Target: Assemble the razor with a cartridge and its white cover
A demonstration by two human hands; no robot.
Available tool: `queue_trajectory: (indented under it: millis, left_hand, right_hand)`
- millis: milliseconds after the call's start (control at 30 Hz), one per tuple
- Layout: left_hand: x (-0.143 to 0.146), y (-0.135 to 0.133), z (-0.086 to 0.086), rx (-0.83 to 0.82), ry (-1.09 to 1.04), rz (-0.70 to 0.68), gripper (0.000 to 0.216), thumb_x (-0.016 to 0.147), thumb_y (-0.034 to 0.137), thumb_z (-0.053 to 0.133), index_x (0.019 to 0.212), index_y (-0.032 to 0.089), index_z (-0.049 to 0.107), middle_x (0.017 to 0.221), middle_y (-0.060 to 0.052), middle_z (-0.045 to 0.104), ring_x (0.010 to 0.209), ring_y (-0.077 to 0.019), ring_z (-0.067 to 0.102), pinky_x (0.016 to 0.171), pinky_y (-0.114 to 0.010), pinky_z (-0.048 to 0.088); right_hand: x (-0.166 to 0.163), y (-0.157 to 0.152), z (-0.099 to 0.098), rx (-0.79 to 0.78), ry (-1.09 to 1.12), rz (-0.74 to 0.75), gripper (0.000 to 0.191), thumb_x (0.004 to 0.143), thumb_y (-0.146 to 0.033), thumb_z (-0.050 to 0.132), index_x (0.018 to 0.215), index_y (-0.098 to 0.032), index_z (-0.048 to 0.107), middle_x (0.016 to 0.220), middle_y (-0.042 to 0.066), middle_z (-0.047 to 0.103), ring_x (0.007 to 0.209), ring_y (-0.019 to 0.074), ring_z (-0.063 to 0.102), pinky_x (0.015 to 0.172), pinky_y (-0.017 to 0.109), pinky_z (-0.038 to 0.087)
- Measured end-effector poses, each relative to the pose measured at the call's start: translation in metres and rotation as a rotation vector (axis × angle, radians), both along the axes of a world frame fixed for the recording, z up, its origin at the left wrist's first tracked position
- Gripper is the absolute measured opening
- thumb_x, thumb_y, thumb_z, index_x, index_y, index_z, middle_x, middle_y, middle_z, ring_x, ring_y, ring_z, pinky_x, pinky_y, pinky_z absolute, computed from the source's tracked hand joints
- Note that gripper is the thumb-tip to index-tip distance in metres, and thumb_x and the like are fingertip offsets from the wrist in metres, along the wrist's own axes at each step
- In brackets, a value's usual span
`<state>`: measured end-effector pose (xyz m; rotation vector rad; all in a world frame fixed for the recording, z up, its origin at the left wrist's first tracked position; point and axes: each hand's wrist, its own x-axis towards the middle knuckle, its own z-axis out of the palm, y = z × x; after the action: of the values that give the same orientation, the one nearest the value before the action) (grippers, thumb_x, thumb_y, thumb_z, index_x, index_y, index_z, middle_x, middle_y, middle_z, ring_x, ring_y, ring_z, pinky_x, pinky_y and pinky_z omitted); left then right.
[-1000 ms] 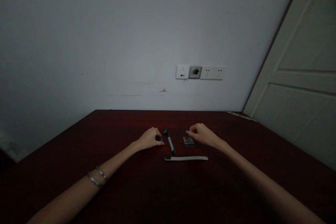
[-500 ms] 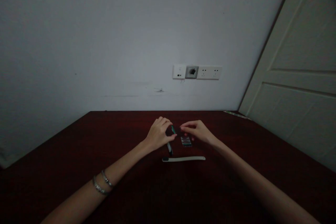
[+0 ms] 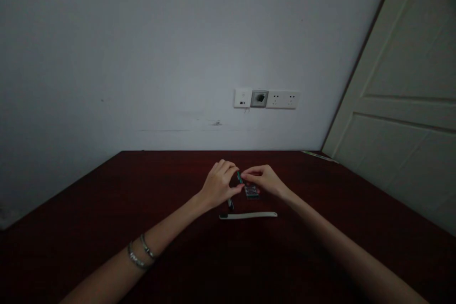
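My left hand [image 3: 219, 184] holds a small, thin green piece [image 3: 240, 178] on edge between thumb and fingertips, above the table. My right hand [image 3: 266, 180] has its thumb and fingertips pinched together at the right side of that piece, touching it or nearly so; whether something is in the pinch I cannot make out. Just under the right hand lies a small clear packet or case [image 3: 252, 192], its contents too dark to name. A slim white handle with a dark end [image 3: 249, 215] lies crosswise nearer to me. Partly hidden below my left hand is a second white-and-dark stick [image 3: 230, 204].
The dark red table [image 3: 160, 171] runs back to a pale wall. Sockets and switches [image 3: 266, 99] are set in the wall. A panelled door [image 3: 399, 104] stands at the right, and a thin strip [image 3: 319, 156] lies along the table's back right edge.
My left hand has moved slightly right with the green piece, closing the gap to my right hand. The right fingertips have shifted slightly left, to the piece.
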<state>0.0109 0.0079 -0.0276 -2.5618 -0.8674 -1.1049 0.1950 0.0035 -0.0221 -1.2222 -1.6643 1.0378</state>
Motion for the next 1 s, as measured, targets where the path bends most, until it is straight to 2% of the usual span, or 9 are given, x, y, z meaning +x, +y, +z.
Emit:
queue_trajectory:
  millis: [233, 333, 400, 467, 567, 633, 700, 900, 1000]
  left_hand:
    - [0.000, -0.004, 0.000, -0.008, 0.064, -0.018, 0.033, 0.075, 0.032, 0.061, 0.103, 0.016, 0.055, 0.100, -0.008, 0.057, 0.093, -0.0224, 0.050, 0.079, -0.037, 0.041]
    - [-0.002, -0.003, 0.003, -0.013, 0.026, -0.027, 0.047, 0.074, 0.037, 0.062, 0.114, 0.015, 0.049, 0.107, -0.011, 0.056, 0.099, -0.0237, 0.049, 0.083, -0.040, 0.040]
    - [-0.005, -0.001, 0.005, -0.052, -0.053, -0.046, 0.050, 0.073, 0.040, 0.063, 0.115, 0.015, 0.050, 0.108, -0.011, 0.056, 0.100, -0.0236, 0.049, 0.085, -0.041, 0.040]
    - [-0.006, 0.003, 0.008, -0.149, -0.146, -0.085, 0.037, 0.075, 0.038, 0.061, 0.104, 0.016, 0.056, 0.100, -0.009, 0.059, 0.096, -0.0210, 0.051, 0.084, -0.038, 0.041]
    - [-0.006, 0.007, 0.009, -0.411, -0.235, -0.132, 0.018, 0.079, 0.030, 0.056, 0.089, 0.016, 0.063, 0.084, -0.005, 0.062, 0.078, -0.0153, 0.055, 0.071, -0.030, 0.045]
    - [-0.003, 0.007, 0.007, -0.593, -0.261, -0.149, 0.019, 0.078, 0.027, 0.057, 0.089, 0.014, 0.064, 0.080, -0.004, 0.064, 0.070, -0.0131, 0.055, 0.063, -0.026, 0.044]
    - [0.002, 0.006, 0.004, -0.711, -0.300, -0.169, 0.022, 0.076, 0.028, 0.059, 0.091, 0.013, 0.065, 0.081, -0.005, 0.066, 0.070, -0.0131, 0.057, 0.063, -0.025, 0.044]
    - [0.010, 0.000, 0.003, -0.823, -0.476, -0.237, 0.026, 0.076, 0.030, 0.059, 0.093, 0.012, 0.067, 0.092, -0.007, 0.069, 0.083, -0.0181, 0.061, 0.076, -0.029, 0.046]
    - [0.009, -0.001, 0.006, -0.835, -0.509, -0.259, 0.023, 0.078, 0.030, 0.056, 0.085, 0.012, 0.069, 0.087, -0.006, 0.070, 0.083, -0.0186, 0.062, 0.079, -0.029, 0.046]
  right_hand:
    - [0.000, 0.004, -0.008, 0.028, -0.027, 0.022, 0.031, 0.069, -0.040, 0.061, 0.076, -0.010, 0.067, 0.054, 0.000, 0.056, 0.038, 0.0062, 0.043, 0.034, 0.019, 0.036]
    - [0.001, 0.005, -0.007, 0.098, -0.001, 0.003, 0.031, 0.067, -0.041, 0.063, 0.075, -0.011, 0.066, 0.069, 0.003, 0.062, 0.043, 0.0062, 0.045, 0.035, 0.018, 0.038]
    - [0.001, 0.004, -0.003, 0.144, 0.052, -0.043, 0.032, 0.066, -0.043, 0.063, 0.074, -0.012, 0.066, 0.080, 0.005, 0.063, 0.046, 0.0063, 0.047, 0.036, 0.018, 0.039]
    - [0.000, 0.002, 0.001, 0.167, 0.123, -0.105, 0.033, 0.065, -0.044, 0.063, 0.073, -0.013, 0.065, 0.084, 0.006, 0.062, 0.048, 0.0065, 0.047, 0.036, 0.018, 0.040]
    - [-0.003, -0.001, 0.005, 0.199, 0.214, -0.194, 0.034, 0.065, -0.047, 0.063, 0.072, -0.014, 0.064, 0.087, 0.007, 0.061, 0.054, 0.0093, 0.049, 0.037, 0.019, 0.041]
    - [-0.006, -0.001, 0.004, 0.223, 0.252, -0.235, 0.035, 0.064, -0.049, 0.064, 0.073, -0.015, 0.065, 0.093, 0.008, 0.059, 0.061, 0.0120, 0.051, 0.038, 0.019, 0.041]
    - [-0.009, -0.001, 0.001, 0.229, 0.276, -0.249, 0.037, 0.063, -0.050, 0.065, 0.074, -0.015, 0.065, 0.099, 0.009, 0.058, 0.065, 0.0133, 0.052, 0.038, 0.019, 0.042]
    - [-0.017, -0.007, -0.004, 0.262, 0.265, -0.196, 0.034, 0.066, -0.048, 0.064, 0.074, -0.015, 0.066, 0.101, 0.008, 0.053, 0.063, 0.0116, 0.052, 0.038, 0.020, 0.044]
    - [-0.020, -0.012, -0.003, 0.283, 0.262, -0.172, 0.032, 0.067, -0.046, 0.063, 0.074, -0.016, 0.066, 0.100, 0.008, 0.051, 0.062, 0.0111, 0.053, 0.039, 0.020, 0.045]
